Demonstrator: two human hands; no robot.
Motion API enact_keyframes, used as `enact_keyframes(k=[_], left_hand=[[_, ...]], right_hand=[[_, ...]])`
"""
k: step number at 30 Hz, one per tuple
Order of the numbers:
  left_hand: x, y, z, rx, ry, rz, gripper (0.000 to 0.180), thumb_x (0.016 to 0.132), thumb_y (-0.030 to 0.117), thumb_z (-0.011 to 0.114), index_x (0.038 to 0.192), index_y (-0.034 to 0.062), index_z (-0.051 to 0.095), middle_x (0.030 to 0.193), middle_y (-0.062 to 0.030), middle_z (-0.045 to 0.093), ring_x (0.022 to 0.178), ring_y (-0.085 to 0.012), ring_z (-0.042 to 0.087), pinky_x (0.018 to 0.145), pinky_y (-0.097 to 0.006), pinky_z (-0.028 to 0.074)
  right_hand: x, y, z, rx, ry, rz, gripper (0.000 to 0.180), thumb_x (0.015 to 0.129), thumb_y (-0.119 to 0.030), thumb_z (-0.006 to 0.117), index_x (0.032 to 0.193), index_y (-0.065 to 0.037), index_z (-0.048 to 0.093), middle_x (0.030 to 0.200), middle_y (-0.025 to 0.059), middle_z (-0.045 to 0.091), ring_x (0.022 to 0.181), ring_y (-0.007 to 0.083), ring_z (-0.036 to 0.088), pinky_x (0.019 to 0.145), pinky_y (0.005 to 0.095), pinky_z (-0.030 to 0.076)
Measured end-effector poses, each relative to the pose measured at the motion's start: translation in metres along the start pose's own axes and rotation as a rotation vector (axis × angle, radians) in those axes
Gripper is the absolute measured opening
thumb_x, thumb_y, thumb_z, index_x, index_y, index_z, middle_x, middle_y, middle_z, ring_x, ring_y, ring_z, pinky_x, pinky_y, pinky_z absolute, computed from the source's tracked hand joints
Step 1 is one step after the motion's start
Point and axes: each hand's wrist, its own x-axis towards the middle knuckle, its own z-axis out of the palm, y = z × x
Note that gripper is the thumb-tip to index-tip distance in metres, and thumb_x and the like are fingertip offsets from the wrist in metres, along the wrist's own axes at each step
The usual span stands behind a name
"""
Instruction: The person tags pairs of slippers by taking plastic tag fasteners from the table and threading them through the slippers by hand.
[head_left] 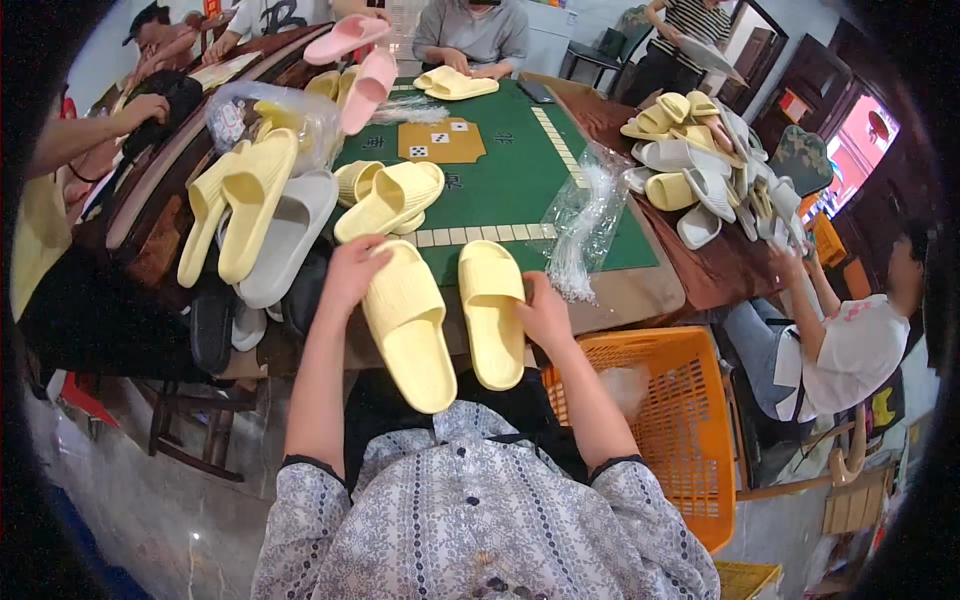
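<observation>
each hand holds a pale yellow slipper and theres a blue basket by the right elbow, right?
Not quite: the basket is orange, not blue, as the head view shows. The rest holds: the left hand and right hand each hold a pale yellow slipper, and the basket is by the right elbow.

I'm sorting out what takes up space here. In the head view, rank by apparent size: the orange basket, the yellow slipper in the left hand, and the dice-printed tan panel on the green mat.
1. Orange basket, clearly largest.
2. Yellow slipper in the left hand.
3. Tan panel, though it lies farther from the camera, so this last ranking is unsure.
</observation>
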Motion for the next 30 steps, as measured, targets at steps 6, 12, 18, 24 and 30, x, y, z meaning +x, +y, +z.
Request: enact_keyframes(k=[6, 12, 18, 24, 30], left_hand=[[0.015, -0.039, 0.042, 0.433, 0.155, -0.089, 0.03, 0.079, 0.031, 0.071, 0.099, 0.008, 0.071, 0.083, -0.0091, 0.07, 0.078, -0.0205, 0.065, 0.07, -0.032, 0.05], [0.009, -0.042, 0.049, 0.219, 0.41, 0.134, 0.029, 0.089, 0.029, 0.061, 0.098, 0.0017, 0.065, 0.083, -0.0103, 0.067, 0.075, -0.0237, 0.063, 0.07, -0.035, 0.049], [-0.039, -0.004, 0.055, 0.284, 0.209, 0.38, 0.022, 0.079, 0.021, 0.071, 0.094, 0.0059, 0.068, 0.09, -0.0077, 0.066, 0.088, -0.0252, 0.059, 0.08, -0.036, 0.046], [-0.057, -0.013, 0.06, 0.481, 0.058, 0.551, 0.033, 0.071, 0.022, 0.077, 0.1, 0.0106, 0.067, 0.11, -0.0054, 0.062, 0.106, -0.028, 0.053, 0.092, -0.04, 0.04], [-0.058, -0.017, 0.061, 0.463, 0.068, 0.559, 0.03, 0.073, 0.017, 0.075, 0.101, 0.0119, 0.067, 0.11, -0.005, 0.062, 0.107, -0.0281, 0.052, 0.094, -0.04, 0.04]], right_hand=[[-0.007, -0.016, -0.008, 0.078, -0.106, -0.071, 0.05, 0.074, -0.022, 0.073, 0.117, -0.003, 0.054, 0.074, 0.0097, 0.06, 0.068, 0.0255, 0.062, 0.064, 0.0367, 0.05], [0.0, 0.025, -0.025, 0.339, 0.043, -0.085, 0.044, 0.079, -0.021, 0.074, 0.115, -0.003, 0.059, 0.079, 0.0057, 0.063, 0.066, 0.013, 0.059, 0.06, 0.0277, 0.049], [0.017, 0.042, -0.073, 0.057, 0.302, -0.021, 0.023, 0.081, -0.017, 0.069, 0.101, -0.007, 0.065, 0.079, 0.0077, 0.063, 0.066, 0.018, 0.061, 0.062, 0.0333, 0.048], [0.037, 0.036, -0.076, -0.235, 0.12, -0.286, 0.013, 0.078, -0.015, 0.069, 0.09, -0.011, 0.067, 0.082, 0.0059, 0.059, 0.07, 0.0238, 0.059, 0.064, 0.0354, 0.049], [0.041, 0.035, -0.061, -0.551, -0.07, -0.481, 0.01, 0.071, -0.014, 0.069, 0.081, -0.014, 0.067, 0.086, 0.0064, 0.059, 0.093, 0.0274, 0.058, 0.074, 0.0411, 0.052]])
